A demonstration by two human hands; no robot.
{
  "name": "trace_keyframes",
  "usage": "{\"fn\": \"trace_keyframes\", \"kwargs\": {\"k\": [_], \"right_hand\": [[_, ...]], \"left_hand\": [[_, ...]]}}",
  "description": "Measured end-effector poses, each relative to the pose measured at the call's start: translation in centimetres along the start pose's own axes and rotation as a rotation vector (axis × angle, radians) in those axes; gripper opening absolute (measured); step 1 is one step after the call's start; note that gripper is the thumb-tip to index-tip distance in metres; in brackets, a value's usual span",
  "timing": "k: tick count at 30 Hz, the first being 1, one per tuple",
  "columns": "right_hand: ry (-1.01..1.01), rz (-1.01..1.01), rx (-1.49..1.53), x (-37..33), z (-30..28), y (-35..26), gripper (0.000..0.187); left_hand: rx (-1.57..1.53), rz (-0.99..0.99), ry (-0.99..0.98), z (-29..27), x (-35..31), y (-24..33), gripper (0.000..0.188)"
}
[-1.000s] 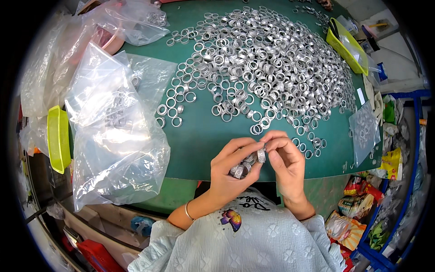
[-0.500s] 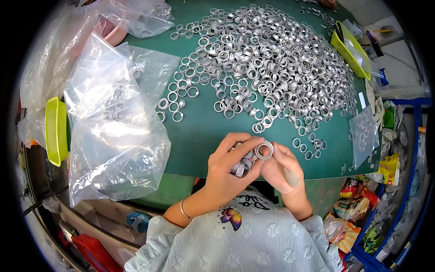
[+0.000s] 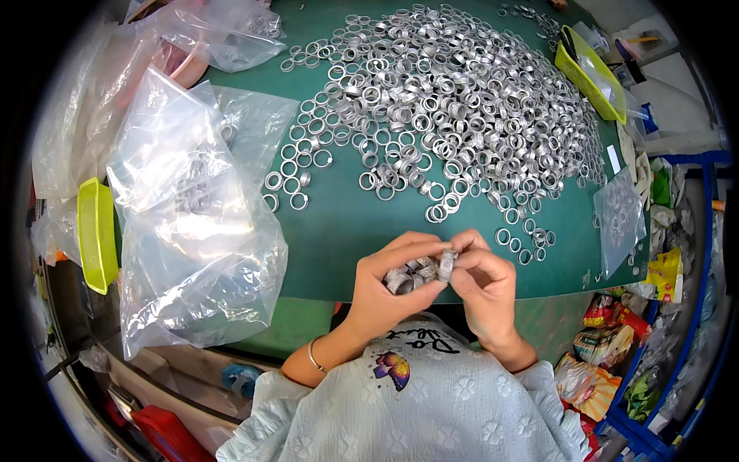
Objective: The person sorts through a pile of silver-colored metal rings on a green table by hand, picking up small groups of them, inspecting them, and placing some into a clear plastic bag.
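My left hand (image 3: 389,285) curls around several silver metal rings (image 3: 402,279), which sit in its palm and between its fingers. One more ring (image 3: 446,266) stands on edge at my left fingertips, its patterned outer band showing. The thumb and fingers of my right hand (image 3: 485,285) pinch that same ring from the other side. Both hands are close together over the near edge of the green table (image 3: 339,246). Beyond them spreads a large heap of similar rings (image 3: 477,108), with looser ones (image 3: 525,239) lying nearer to my right hand.
Clear plastic bags (image 3: 200,223) cover the table's left side, beside a yellow-green basket (image 3: 97,235). Another such basket (image 3: 591,73) stands at the far right. A small bag of rings (image 3: 618,219) lies at the right edge, near a blue rack (image 3: 704,254) with colourful packages.
The ring at my fingertips has turned from face-on to edge-on. My right hand has closed in, its fingers now pinching the ring.
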State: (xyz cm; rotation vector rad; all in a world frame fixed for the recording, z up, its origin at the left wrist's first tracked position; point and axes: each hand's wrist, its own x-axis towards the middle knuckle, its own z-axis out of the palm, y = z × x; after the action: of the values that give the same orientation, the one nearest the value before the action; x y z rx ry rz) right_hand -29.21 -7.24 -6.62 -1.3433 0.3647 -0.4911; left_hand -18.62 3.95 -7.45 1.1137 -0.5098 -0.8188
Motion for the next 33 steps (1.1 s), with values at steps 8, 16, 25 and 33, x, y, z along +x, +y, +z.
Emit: {"fn": "trace_keyframes", "kwargs": {"k": [8,16,25,33], "right_hand": [[0.135,-0.13,-0.378,1.0,1.1,-1.8,0.024],[-0.02,-0.166,-0.445,1.9,0.1,-2.3,0.021],[0.123,-0.565,-0.922,1.5,0.6,-2.9,0.024],[0.109,-0.606,-0.92,1.5,1.0,-3.1,0.023]], "left_hand": [[-0.633,-0.407,-0.15,-1.0,0.1,-0.4,0.04],[-0.717,-0.476,-0.3,-1.9,0.3,-1.4,0.043],[-0.711,-0.464,-0.237,-1.5,-0.1,-1.1,0.046],[-0.752,-0.463,-0.216,-1.3,-0.5,-1.2,0.045]]}}
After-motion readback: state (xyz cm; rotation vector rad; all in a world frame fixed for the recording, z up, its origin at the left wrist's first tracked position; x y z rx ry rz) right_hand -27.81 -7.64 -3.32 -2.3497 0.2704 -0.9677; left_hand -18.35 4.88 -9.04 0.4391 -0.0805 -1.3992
